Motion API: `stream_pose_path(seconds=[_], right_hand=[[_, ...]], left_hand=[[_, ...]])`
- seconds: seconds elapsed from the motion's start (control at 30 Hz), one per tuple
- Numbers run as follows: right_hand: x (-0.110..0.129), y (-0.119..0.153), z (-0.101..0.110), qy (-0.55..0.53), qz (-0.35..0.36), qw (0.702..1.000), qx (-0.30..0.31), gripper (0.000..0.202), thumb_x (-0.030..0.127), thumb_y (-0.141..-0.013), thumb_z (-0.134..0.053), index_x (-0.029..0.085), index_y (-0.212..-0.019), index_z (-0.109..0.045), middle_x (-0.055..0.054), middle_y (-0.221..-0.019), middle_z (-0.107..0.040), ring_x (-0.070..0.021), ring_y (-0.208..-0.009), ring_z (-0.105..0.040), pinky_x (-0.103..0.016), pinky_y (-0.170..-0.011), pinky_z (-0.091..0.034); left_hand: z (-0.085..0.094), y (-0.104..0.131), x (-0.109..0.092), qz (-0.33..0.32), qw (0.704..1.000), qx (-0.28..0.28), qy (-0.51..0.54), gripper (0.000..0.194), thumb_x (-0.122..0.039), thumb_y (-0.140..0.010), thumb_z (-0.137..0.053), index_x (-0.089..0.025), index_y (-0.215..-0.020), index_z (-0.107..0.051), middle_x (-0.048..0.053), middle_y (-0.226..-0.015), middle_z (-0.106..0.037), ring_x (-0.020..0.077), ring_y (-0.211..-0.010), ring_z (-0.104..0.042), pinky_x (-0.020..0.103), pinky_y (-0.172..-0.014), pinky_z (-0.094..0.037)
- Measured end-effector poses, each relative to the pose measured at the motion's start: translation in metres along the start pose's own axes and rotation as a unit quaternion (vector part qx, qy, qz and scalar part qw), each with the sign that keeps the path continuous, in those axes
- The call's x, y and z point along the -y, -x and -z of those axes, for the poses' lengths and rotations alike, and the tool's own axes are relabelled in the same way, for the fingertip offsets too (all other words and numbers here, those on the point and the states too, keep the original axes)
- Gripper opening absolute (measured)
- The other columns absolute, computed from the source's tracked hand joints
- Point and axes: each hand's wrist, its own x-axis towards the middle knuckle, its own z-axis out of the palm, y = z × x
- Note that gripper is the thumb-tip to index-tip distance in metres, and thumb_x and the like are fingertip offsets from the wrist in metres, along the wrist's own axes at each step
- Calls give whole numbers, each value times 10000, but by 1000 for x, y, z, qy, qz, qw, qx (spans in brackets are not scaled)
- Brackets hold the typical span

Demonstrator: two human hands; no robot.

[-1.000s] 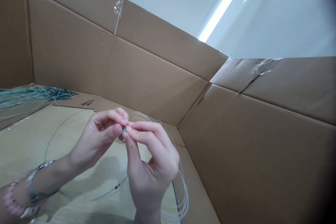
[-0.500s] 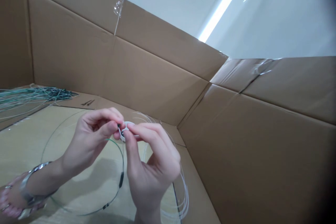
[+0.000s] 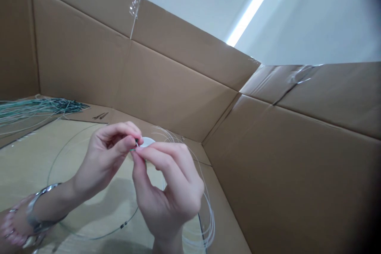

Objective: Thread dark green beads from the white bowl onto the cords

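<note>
My left hand [image 3: 102,156], with a silver bracelet and pink beads at the wrist, pinches a small dark piece [image 3: 136,141] between thumb and index finger. My right hand [image 3: 171,182] has its thumb and index finger pressed together on a thin green-white cable end [image 3: 133,150], close against the left fingertips. Behind the fingers a white round object [image 3: 147,142] is partly hidden. A thin dark cable loop with small black parts [image 3: 123,225] hangs or lies below the hands.
A bundle of green and white cables [image 3: 59,106] lies at the far left. Two small dark tools [image 3: 100,116] rest near the back wall. Coiled white cable [image 3: 210,226] is right of my right hand. Cardboard walls [image 3: 178,71] surround the pale work surface [image 3: 32,158].
My right hand's fingertips have moved left to meet the left fingertips, away from the white round object. Part of the dark cable is now hidden behind the right hand.
</note>
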Motion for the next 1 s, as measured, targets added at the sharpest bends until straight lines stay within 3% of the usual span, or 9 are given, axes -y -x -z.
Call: stream_pose_path(seconds=[0.4, 0.6, 0.8, 1.0], right_hand=[[0, 1, -2, 17, -18, 999, -26, 118, 65, -781, -618, 181, -758, -610, 21, -652, -653, -88, -595, -600, -238, -553, -523], [0, 1, -1, 41, -4, 999, -24, 108, 67, -783, -623, 168, -745, -613, 18, -640, -620, -74, -573, -561, -212, -543, -508], [-1, 2, 2, 54, -2, 999, -5, 117, 62, -784, -627, 172, -749, -607, 17, -645, -590, -67, -554, -510, -210, -523, -477], [-4, 2, 4, 16, -30, 999, 30, 106, 85, -821, -615, 188, -802, -630, 3, -718, -633, -82, -602, -558, -226, -553, -504]], left_hand=[[-4, 5, -2, 6, 1000, 5, -29, 25, -248, -773, -745, -225, -762, -750, -16, -713, -598, 20, -591, -575, 61, -569, -516], [3, 4, -2, -38, 995, 31, -91, 36, -245, -811, -707, -253, -812, -742, -15, -739, -607, 32, -610, -571, 73, -562, -508], [12, 1, -3, -123, 966, 48, -224, 75, -195, -819, -691, -254, -848, -728, -3, -767, -634, 73, -679, -603, 120, -563, -502], [13, -3, -4, -159, 949, 44, -268, 84, -139, -789, -709, -220, -809, -709, -2, -752, -659, 84, -686, -616, 148, -579, -506]])
